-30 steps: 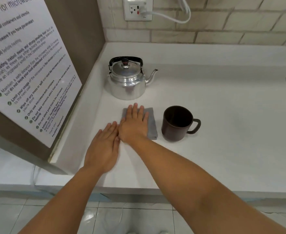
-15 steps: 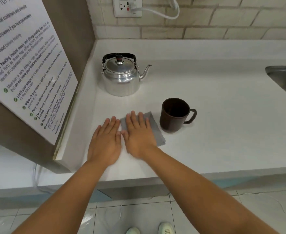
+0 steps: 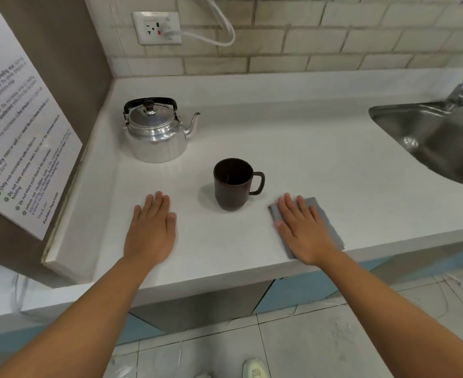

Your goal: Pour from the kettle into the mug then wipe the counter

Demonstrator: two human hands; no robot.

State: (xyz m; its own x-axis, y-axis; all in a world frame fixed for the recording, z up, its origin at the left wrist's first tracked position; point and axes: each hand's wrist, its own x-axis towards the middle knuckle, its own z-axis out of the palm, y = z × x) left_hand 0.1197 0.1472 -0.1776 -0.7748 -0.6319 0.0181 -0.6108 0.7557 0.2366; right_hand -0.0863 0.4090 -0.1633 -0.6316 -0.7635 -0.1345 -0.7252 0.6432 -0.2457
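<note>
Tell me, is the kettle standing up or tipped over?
Standing up. The kettle sits flat on the counter, lid on top, handle above.

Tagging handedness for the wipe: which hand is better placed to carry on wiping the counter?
Right. The right hand lies flat on the grey cloth near the counter front edge, beside the mug. The left hand rests flat on bare counter, apart from the cloth.

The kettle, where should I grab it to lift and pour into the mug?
Take the kettle by its black handle, arched upright over the lid, coming from above. The spout points right toward the mug, so the left hand, free and nearer, probably suits best.
</note>
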